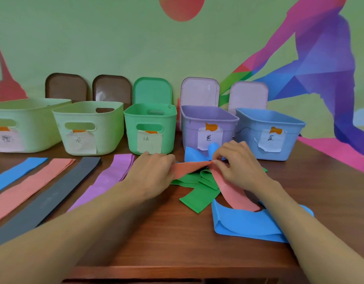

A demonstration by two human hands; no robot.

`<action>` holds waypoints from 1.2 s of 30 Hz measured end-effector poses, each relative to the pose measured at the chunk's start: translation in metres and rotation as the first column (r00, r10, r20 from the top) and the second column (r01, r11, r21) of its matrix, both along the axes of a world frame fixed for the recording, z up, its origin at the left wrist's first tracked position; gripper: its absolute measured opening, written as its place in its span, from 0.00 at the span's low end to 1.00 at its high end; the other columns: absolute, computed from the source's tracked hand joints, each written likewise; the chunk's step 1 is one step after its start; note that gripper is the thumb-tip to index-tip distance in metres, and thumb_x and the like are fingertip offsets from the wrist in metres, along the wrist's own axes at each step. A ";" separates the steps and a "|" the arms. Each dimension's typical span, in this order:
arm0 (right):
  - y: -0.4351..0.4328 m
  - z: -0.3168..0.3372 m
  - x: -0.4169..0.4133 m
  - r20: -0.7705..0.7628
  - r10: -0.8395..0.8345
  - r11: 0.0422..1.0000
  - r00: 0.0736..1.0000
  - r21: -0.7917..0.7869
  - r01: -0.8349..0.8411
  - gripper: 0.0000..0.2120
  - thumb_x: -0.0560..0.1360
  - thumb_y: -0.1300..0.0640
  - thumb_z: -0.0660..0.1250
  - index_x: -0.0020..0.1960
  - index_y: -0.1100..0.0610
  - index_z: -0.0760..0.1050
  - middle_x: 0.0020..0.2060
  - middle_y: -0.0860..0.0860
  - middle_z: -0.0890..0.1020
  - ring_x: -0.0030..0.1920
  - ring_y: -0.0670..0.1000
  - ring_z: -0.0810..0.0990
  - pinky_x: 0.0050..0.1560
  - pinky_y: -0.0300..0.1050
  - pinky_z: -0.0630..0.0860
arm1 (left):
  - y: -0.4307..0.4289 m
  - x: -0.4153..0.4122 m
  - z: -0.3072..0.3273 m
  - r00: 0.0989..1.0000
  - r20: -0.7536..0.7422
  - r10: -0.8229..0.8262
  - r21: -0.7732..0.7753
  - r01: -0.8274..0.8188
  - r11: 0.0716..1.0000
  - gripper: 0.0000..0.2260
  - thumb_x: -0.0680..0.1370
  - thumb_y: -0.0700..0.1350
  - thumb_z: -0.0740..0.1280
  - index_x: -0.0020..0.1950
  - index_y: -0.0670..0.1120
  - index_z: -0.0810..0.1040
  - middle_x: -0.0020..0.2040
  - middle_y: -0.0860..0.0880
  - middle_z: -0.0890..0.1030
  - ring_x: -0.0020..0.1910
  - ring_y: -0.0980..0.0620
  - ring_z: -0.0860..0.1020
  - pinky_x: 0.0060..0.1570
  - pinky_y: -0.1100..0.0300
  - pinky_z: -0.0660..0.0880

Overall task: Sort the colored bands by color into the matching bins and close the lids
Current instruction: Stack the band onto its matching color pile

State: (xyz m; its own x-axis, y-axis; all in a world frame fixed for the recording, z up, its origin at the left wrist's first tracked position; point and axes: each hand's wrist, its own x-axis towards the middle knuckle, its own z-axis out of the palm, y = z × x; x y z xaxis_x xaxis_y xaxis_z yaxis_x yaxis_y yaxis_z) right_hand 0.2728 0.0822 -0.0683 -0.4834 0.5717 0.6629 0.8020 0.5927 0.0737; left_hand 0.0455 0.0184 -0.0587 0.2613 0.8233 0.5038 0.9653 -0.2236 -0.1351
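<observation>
Band in salmon (190, 168) between left hand (154, 171) and right hand (238, 162)

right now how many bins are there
5, in a row: pale green bin far left, second pale green bin beside it, green bin centre, purple bin, blue bin far right. Others may be off-frame.

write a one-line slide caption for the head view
Left hand and right hand pinch a salmon band above tangled green bands and a blue band, before five open bins.
</observation>
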 end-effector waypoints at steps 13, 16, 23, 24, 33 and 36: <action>-0.034 0.039 -0.083 0.224 0.214 0.972 0.951 -0.142 -0.186 0.27 0.72 0.31 0.54 0.49 0.51 0.79 0.42 0.45 0.79 0.46 0.47 0.73 0.50 0.43 0.65 | -0.016 -0.040 0.039 0.990 -0.097 -0.100 0.159 0.115 0.981 0.09 0.80 0.48 0.59 0.56 0.49 0.76 0.54 0.49 0.81 0.55 0.47 0.76 0.51 0.57 0.64; -0.037 0.041 -0.099 0.191 0.227 0.968 0.955 -0.155 -0.199 0.16 0.76 0.42 0.60 0.46 0.54 0.78 0.39 0.47 0.78 0.43 0.49 0.74 0.47 0.46 0.69 | -0.023 -0.052 0.043 0.982 -0.003 -0.188 0.188 0.185 0.965 0.07 0.78 0.47 0.64 0.54 0.48 0.77 0.49 0.49 0.82 0.51 0.45 0.77 0.47 0.56 0.64; -0.036 0.055 -0.118 0.156 0.293 0.948 0.943 -0.176 -0.265 0.10 0.77 0.50 0.65 0.44 0.55 0.79 0.35 0.49 0.80 0.37 0.48 0.75 0.38 0.48 0.73 | -0.034 -0.082 0.050 0.966 0.119 -0.230 0.195 0.205 0.959 0.08 0.76 0.48 0.68 0.53 0.49 0.79 0.43 0.51 0.80 0.45 0.48 0.77 0.42 0.58 0.65; -0.036 0.059 -0.120 0.110 0.309 0.941 0.945 -0.182 -0.287 0.08 0.77 0.51 0.66 0.45 0.55 0.81 0.36 0.48 0.81 0.36 0.46 0.75 0.38 0.44 0.71 | -0.034 -0.084 0.049 0.948 0.211 -0.236 0.198 0.195 0.960 0.09 0.75 0.48 0.69 0.54 0.49 0.78 0.42 0.52 0.80 0.43 0.49 0.76 0.41 0.58 0.67; -0.034 0.100 -0.118 -0.419 0.236 0.913 0.877 -0.213 -0.347 0.04 0.74 0.55 0.70 0.43 0.55 0.82 0.32 0.50 0.82 0.33 0.45 0.78 0.41 0.43 0.73 | -0.024 -0.063 0.028 0.536 0.844 0.029 -0.182 0.235 0.955 0.17 0.74 0.51 0.70 0.59 0.48 0.72 0.49 0.49 0.79 0.47 0.54 0.77 0.47 0.60 0.73; -0.037 0.112 -0.116 -0.542 0.220 0.902 0.811 -0.204 -0.380 0.04 0.74 0.57 0.70 0.42 0.56 0.80 0.32 0.54 0.83 0.31 0.49 0.79 0.40 0.46 0.75 | -0.024 -0.040 0.027 0.460 0.887 0.054 -0.253 0.384 0.888 0.16 0.75 0.50 0.70 0.60 0.47 0.76 0.53 0.49 0.80 0.49 0.56 0.77 0.47 0.68 0.72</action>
State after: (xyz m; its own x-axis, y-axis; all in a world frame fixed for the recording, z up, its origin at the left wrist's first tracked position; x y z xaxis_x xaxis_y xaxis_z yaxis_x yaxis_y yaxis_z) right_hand 0.1563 0.0456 0.0432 -0.3153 0.6557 0.6860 0.4582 0.7382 -0.4951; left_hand 0.0057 -0.0058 -0.0319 0.0331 0.9753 0.2185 0.4658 -0.2084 0.8600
